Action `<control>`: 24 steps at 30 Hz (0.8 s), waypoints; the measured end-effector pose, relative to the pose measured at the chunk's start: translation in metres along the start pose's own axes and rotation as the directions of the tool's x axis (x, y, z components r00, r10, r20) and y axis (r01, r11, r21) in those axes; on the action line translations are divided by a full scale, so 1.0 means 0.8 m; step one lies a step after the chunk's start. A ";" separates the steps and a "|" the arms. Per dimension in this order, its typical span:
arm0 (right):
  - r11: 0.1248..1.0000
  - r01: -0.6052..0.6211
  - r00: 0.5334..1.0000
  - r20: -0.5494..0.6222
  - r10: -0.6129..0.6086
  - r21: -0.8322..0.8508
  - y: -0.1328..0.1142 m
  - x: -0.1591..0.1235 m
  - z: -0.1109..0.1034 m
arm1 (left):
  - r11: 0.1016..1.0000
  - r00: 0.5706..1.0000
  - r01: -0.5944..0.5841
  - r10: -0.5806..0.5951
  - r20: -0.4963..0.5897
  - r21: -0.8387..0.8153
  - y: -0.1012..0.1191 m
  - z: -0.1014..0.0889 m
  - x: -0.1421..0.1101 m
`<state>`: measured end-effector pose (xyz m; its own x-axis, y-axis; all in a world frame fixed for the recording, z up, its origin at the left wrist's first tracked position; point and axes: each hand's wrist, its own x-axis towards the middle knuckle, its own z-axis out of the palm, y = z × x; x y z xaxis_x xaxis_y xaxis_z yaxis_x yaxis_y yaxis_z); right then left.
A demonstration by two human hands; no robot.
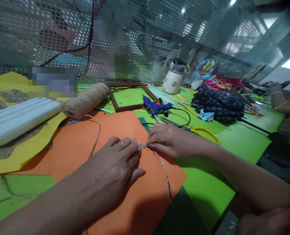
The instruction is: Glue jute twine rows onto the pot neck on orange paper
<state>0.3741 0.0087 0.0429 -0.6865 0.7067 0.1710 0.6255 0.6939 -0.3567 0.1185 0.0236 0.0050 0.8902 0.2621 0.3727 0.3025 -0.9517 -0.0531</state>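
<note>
An orange sheet [120,202] lies in front of me with a short woven strip of jute twine [142,146] on it. My left hand [121,160] rests palm down on the sheet, fingers laid over the strip's left part, thumb stretched out apart. At the strip's right end my right hand [163,140] pinches the twine between thumb and fingers. From there a loose twine tail [162,164] runs down across the sheet. A spool of jute twine [86,99] lies behind the left hand, its strand trailing toward that hand. My left fingertips are partly hidden.
Behind my right hand lie a blue glue gun [157,105], yellow-handled scissors [206,132] and a brown frame [114,101]. A white bottle [173,78] and a folded dark umbrella [218,104] stand farther back. A white case [22,120] sits left; another person's arm [282,101] shows far right.
</note>
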 end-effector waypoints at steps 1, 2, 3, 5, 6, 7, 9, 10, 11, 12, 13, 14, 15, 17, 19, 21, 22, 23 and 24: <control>0.999 -0.018 1.000 -0.020 0.018 0.030 0.003 0.000 0.000 | 1.000 1.000 -0.004 0.004 -0.004 -0.004 -0.001 -0.001 0.001; 0.997 -0.038 0.998 -0.038 0.040 0.062 0.005 0.000 0.000 | 1.000 1.000 -0.005 0.005 -0.004 -0.011 -0.002 -0.001 0.003; 0.994 -0.055 0.997 -0.046 0.060 0.096 0.008 0.000 -0.001 | 1.000 1.000 -0.004 0.003 -0.003 -0.020 -0.003 -0.002 0.004; 0.985 -0.058 0.997 -0.031 0.064 0.161 0.011 -0.001 -0.004 | 1.000 1.000 0.004 -0.004 0.004 -0.031 -0.004 -0.002 0.005; 0.982 -0.042 0.999 -0.015 0.045 0.184 0.012 -0.001 -0.006 | 0.999 1.000 0.005 -0.005 0.005 -0.032 -0.004 -0.003 0.005; 0.981 -0.014 1.000 0.002 0.013 0.194 0.012 -0.001 -0.007 | 1.000 1.000 0.008 -0.008 0.005 -0.029 -0.003 -0.003 0.005; 0.986 0.044 0.999 0.021 -0.048 0.161 0.010 -0.001 -0.009 | 1.000 1.000 0.006 -0.006 -0.001 -0.018 -0.002 -0.002 0.004; 0.990 0.060 0.998 0.028 -0.064 0.126 0.008 0.000 -0.008 | 1.000 1.000 0.004 -0.004 -0.002 -0.014 -0.001 -0.002 0.004; 0.994 0.068 0.997 0.036 -0.071 0.088 0.007 0.000 -0.008 | 1.000 1.000 0.003 -0.003 -0.004 -0.010 -0.001 -0.002 0.004; 0.996 0.069 0.997 0.043 -0.071 0.057 0.006 0.000 -0.006 | 1.000 1.000 0.001 -0.001 -0.001 -0.008 -0.001 -0.002 0.005; 0.997 0.067 0.996 0.052 -0.069 0.035 0.005 0.001 -0.005 | 1.000 1.000 0.001 -0.001 0.001 -0.006 -0.001 -0.002 0.005; 0.998 0.064 0.996 0.057 -0.065 0.019 0.005 0.002 -0.004 | 1.000 1.000 0.001 -0.001 0.004 -0.003 -0.001 -0.002 0.006; 0.998 0.061 0.996 0.057 -0.062 0.008 0.005 0.002 -0.002 | 1.000 1.000 0.002 -0.002 0.009 0.000 -0.001 -0.002 0.006; 0.998 0.056 0.998 0.043 -0.056 0.002 0.006 0.004 0.001 | 1.000 1.000 0.005 -0.005 0.017 0.007 -0.002 -0.003 0.007; 0.999 0.046 0.999 0.019 -0.047 0.028 0.008 0.005 0.003 | 1.000 1.000 0.009 -0.009 0.025 0.010 -0.002 -0.003 0.006; 0.997 0.034 0.999 0.000 -0.034 0.069 0.010 0.006 0.005 | 1.000 1.000 0.009 -0.009 0.024 0.008 -0.002 -0.003 0.004; 0.996 0.025 1.000 -0.006 -0.024 0.085 0.010 0.006 0.006 | 1.000 1.000 0.007 -0.007 0.021 0.003 -0.002 -0.003 0.004; 0.995 0.016 1.000 -0.009 -0.015 0.097 0.011 0.006 0.007 | 1.000 1.000 0.007 -0.007 0.021 -0.005 -0.003 -0.002 0.004; 0.995 0.009 1.000 -0.011 -0.008 0.103 0.010 0.007 0.008 | 1.000 1.000 0.009 -0.008 0.020 -0.015 -0.003 -0.002 0.004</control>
<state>0.3733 0.0175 0.0351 -0.6873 0.7028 0.1839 0.5780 0.6824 -0.4475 0.1198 0.0262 0.0076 0.8944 0.2732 0.3542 0.3049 -0.9517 -0.0361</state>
